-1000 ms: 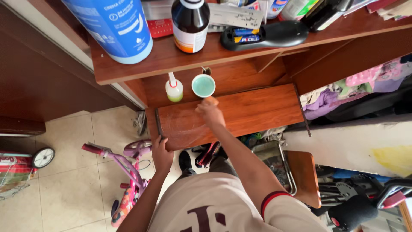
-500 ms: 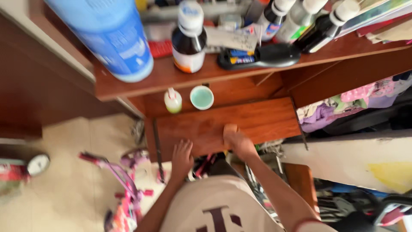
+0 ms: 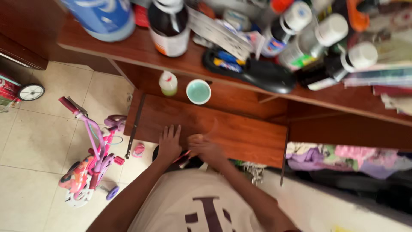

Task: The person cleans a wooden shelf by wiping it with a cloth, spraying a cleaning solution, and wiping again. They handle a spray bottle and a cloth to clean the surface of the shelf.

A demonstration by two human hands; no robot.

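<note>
Left hand (image 3: pixel 169 144) flat, fingers spread on wooden tabletop (image 3: pixel 240 131), right hand (image 3: pixel 205 148) blurred, grip unclear, teal cup (image 3: pixel 198 91) at 12 o'clock

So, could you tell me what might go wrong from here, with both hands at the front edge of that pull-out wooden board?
The small green cup and the little bottle stand at the back of the wooden board; a jolt from the left hand or the blurred right hand might tip them. The crowded upper shelf carries a dark bottle near its edge, which could fall if shaken. The child's bicycle beside the person looks like a tripping hazard.
</note>
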